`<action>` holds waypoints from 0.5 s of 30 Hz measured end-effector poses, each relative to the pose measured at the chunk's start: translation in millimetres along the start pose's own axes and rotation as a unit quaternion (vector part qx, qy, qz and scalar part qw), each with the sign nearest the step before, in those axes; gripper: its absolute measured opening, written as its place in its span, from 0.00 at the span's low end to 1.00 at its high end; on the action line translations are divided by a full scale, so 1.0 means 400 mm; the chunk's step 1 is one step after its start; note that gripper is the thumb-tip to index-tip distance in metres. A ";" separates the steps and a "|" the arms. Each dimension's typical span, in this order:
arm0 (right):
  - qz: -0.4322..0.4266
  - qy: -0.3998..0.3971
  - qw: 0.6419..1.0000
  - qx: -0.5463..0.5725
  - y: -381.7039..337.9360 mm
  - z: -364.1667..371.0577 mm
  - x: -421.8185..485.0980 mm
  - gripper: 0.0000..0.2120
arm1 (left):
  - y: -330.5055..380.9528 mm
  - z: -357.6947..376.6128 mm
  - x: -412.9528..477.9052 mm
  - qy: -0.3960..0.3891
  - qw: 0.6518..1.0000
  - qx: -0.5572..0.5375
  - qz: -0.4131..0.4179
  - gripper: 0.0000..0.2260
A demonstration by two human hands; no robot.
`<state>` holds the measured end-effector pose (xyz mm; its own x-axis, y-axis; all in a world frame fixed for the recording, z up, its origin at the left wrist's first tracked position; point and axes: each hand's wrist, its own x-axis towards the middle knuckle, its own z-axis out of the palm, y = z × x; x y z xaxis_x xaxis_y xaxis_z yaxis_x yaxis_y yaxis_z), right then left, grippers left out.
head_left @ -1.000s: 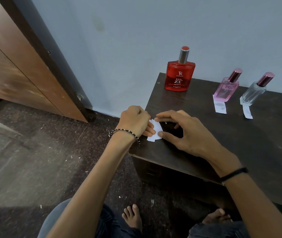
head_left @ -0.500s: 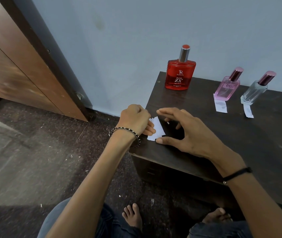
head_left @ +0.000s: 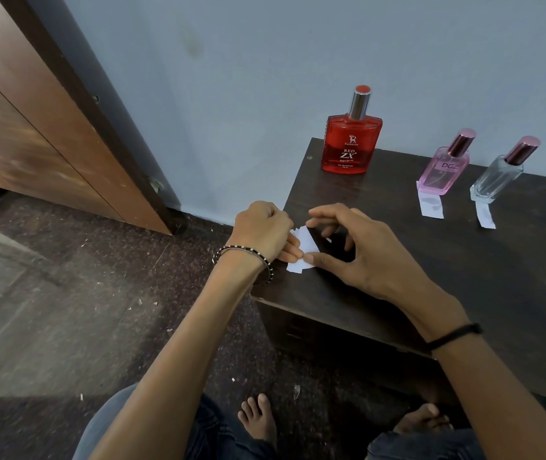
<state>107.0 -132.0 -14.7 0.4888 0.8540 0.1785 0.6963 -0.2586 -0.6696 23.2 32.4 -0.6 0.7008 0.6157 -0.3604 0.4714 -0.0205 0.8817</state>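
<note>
While bare feet (head_left: 258, 423) rest on the floor (head_left: 65, 293) below, the left hand (head_left: 263, 230) and right hand (head_left: 361, 257) meet at the near left corner of the dark counter (head_left: 464, 293), both on a small white paper slip (head_left: 305, 249). The left fingers are curled, their tips pinching the slip's left edge. The right thumb and forefinger, spread wide, hold its near and far ends. Farther back, a wider white strip (head_left: 431, 202) lies at the foot of a pink bottle (head_left: 444, 171) and a narrower white strip (head_left: 486, 216) at the foot of a clear bottle (head_left: 494, 177). A red bottle (head_left: 351, 144) stands upright at the far left corner, by the wall (head_left: 265, 61).
</note>
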 end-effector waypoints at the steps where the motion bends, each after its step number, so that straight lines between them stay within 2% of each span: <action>1: -0.001 0.007 1.000 -0.004 -0.001 0.001 0.001 0.27 | 0.000 0.001 0.001 -0.001 1.000 -0.002 -0.001 0.08; 5: 0.003 0.021 0.999 -0.042 -0.006 0.006 0.001 0.23 | -0.003 0.001 0.005 -0.001 1.000 -0.006 -0.004 0.08; 8: 0.014 -0.007 0.998 -0.064 -0.003 0.003 -0.004 0.27 | -0.004 0.000 0.005 -0.004 1.000 -0.008 -0.004 0.08; 11: 0.022 -0.042 0.998 -0.048 -0.009 0.006 -0.004 0.30 | -0.003 0.001 0.005 -0.004 1.000 -0.007 -0.004 0.08; 15: 0.006 -0.024 0.999 -0.029 -0.023 0.016 0.010 0.27 | -0.003 0.001 0.006 -0.005 1.000 -0.003 -0.002 0.08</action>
<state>99.3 -123.4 -12.4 0.4719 0.8712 0.1351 0.7213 -0.2933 -0.6275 24.5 33.7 -2.8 0.7044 0.6080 -0.3663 0.4705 -0.0137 0.8823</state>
